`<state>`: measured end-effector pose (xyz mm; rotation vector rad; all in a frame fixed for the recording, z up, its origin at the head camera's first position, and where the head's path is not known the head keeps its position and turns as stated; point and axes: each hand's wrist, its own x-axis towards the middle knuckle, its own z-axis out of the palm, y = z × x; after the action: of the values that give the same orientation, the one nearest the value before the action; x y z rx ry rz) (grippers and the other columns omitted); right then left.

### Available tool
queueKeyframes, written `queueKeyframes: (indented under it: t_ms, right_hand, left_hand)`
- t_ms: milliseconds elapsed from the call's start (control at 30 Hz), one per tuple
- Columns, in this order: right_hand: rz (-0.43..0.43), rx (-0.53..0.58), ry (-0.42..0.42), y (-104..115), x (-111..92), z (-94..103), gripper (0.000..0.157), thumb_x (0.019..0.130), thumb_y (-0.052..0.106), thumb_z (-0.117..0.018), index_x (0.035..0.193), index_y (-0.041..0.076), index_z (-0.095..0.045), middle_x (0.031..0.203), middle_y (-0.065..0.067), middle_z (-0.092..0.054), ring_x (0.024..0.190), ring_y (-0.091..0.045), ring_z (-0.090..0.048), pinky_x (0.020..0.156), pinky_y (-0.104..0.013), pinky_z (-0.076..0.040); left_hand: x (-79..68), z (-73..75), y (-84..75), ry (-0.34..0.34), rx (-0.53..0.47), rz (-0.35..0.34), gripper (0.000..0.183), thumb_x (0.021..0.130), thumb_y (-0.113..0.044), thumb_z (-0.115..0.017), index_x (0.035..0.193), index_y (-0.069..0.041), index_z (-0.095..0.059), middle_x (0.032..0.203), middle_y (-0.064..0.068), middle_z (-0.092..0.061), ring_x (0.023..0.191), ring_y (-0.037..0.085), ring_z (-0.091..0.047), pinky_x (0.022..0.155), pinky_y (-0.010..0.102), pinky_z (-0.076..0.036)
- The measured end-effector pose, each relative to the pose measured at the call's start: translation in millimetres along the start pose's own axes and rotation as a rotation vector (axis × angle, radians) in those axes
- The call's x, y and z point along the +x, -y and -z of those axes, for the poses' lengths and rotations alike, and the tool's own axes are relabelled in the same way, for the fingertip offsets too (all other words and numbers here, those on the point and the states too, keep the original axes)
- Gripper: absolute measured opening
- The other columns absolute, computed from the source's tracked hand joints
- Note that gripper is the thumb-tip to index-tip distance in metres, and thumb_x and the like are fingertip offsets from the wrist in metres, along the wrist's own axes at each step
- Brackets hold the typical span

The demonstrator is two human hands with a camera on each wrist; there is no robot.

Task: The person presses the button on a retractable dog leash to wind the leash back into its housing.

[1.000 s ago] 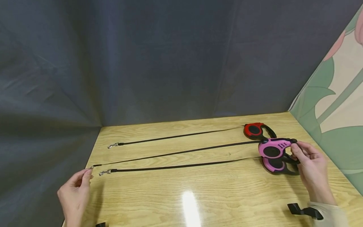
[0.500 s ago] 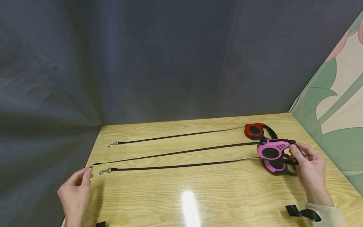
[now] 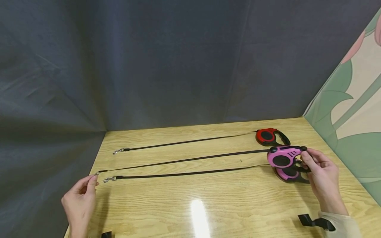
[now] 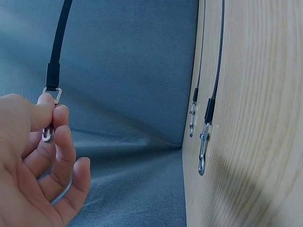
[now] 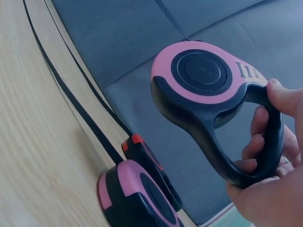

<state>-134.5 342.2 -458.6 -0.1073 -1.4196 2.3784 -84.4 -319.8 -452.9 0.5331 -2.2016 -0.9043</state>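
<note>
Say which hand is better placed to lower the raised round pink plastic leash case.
Probably the right hand: it grips the case by its black looped handle. The left hand pinches the far silver metal clip.

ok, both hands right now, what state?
Left hand: closed, pinching the metal clip.
Right hand: closed, holding the upper pink reel by its black handle.
</note>
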Motion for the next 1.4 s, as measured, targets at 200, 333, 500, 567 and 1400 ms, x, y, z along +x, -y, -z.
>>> queueKeyframes:
  t_ms: [200,333,500,567,1400]
  right_hand:
    - [-0.007,0.014,0.027,-2,0,-1.6,0.026,0.102,-0.011,-0.059,0.105,0.003,-0.08,0.088,-0.001,-0.079,0.073,-0.009,-0.067,0.067,-0.018,-0.055]
    - [-0.005,0.046,0.036,-5,1,-3.6,0.027,0.101,-0.013,-0.058,0.104,0.002,-0.08,0.086,-0.002,-0.08,0.07,-0.01,-0.066,0.065,-0.019,-0.056]
    - [0.012,0.046,0.043,-8,0,-4.9,0.025,0.101,-0.013,-0.058,0.104,0.001,-0.079,0.086,-0.003,-0.079,0.071,-0.01,-0.066,0.065,-0.019,-0.055]
    - [0.016,0.044,0.039,-8,0,-4.9,0.023,0.101,-0.012,-0.06,0.104,0.001,-0.079,0.085,-0.003,-0.079,0.072,-0.01,-0.066,0.066,-0.02,-0.055]
    - [0.0,0.005,0.074,-16,-5,-12.6,0.028,0.102,-0.013,-0.057,0.105,0.004,-0.079,0.087,0.0,-0.079,0.073,-0.008,-0.067,0.067,-0.018,-0.055]
  left_hand:
    - [-0.5,-0.9,-0.3,0.011,-0.021,-0.001,0.017,0.097,-0.017,-0.08,0.102,-0.001,-0.084,0.069,-0.05,-0.051,0.055,-0.021,-0.051,0.053,0.007,-0.039]
    - [-0.9,0.4,-1.3,0.007,-0.016,0.0,0.017,0.097,-0.017,-0.08,0.102,-0.002,-0.084,0.069,-0.05,-0.051,0.055,-0.021,-0.05,0.053,0.007,-0.038]
    - [-0.3,0.9,-1.2,0.004,-0.023,-0.01,0.016,0.097,-0.015,-0.08,0.102,-0.001,-0.084,0.07,-0.05,-0.051,0.055,-0.021,-0.05,0.053,0.007,-0.038]
    - [-0.2,0.1,-0.3,0.012,-0.034,-0.01,0.016,0.097,-0.015,-0.08,0.102,0.0,-0.084,0.07,-0.05,-0.052,0.056,-0.021,-0.051,0.053,0.007,-0.039]
    - [-3.4,-1.6,-2.3,0.019,-0.034,-0.029,0.013,0.095,-0.016,-0.083,0.1,-0.004,-0.085,0.069,-0.048,-0.053,0.054,-0.019,-0.051,0.053,0.009,-0.039]
